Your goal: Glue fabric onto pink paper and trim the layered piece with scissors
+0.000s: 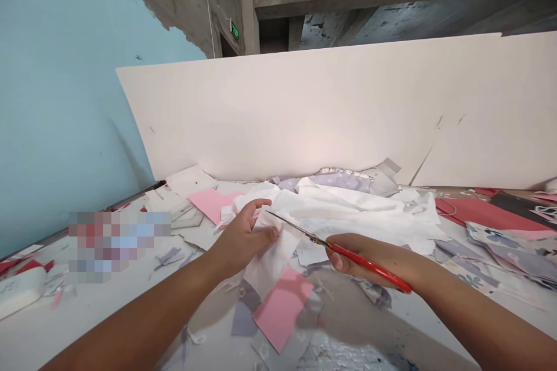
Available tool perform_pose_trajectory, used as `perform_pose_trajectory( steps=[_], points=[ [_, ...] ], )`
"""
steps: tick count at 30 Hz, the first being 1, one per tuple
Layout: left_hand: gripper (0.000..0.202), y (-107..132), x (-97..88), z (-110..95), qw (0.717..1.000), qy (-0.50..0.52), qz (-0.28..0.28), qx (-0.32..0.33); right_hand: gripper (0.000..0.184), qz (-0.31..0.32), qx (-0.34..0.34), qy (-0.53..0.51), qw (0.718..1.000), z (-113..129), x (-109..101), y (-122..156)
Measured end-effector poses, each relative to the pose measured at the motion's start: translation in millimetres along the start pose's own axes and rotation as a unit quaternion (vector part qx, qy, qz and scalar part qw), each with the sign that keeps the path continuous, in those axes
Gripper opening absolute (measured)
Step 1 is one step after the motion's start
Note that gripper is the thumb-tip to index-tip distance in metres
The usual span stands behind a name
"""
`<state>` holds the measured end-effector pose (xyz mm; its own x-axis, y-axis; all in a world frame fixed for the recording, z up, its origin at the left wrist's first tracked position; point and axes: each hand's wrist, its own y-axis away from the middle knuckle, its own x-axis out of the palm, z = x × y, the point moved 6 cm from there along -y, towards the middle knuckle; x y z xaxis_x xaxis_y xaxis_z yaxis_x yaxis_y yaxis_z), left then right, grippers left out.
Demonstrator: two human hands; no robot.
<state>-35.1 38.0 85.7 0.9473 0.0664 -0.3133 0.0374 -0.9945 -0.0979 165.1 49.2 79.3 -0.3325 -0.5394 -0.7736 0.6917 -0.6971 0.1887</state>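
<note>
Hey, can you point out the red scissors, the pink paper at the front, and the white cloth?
Red-handled scissors [369,264], head view, on the red handle.
Pink paper [282,308], head view, on the middle of the sheet.
White cloth [343,214], head view, on the bunched part behind the scissors.

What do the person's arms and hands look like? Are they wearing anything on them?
The left hand and right hand are bare, without gloves. The left forearm and right forearm show no sleeves, and no watch or bracelet is visible.

Two hands [243,237] [361,258], one pair of scissors [348,252], one exit sign [234,30]
</note>
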Motion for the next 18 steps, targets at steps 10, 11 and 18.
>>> perform_pose_trajectory(
  steps=[10, 11, 18],
  points=[
    [0.054, -1, 0.2, 1, 1.000, 0.004, 0.014, 0.004, 0.034, 0.001, 0.013, -0.051, 0.999, -19, 3, -7],
    [0.054, -1, 1.0, 1, 1.000, 0.008, 0.020, 0.004, 0.034, 0.001, 0.013, -0.053, 0.998, -21, 3, -8],
    [0.054, 0, 0.2, -1, 1.000, 0.006, 0.025, 0.013, 0.032, 0.000, 0.027, -0.069, 0.997, -26, 3, -9]
  ],
)
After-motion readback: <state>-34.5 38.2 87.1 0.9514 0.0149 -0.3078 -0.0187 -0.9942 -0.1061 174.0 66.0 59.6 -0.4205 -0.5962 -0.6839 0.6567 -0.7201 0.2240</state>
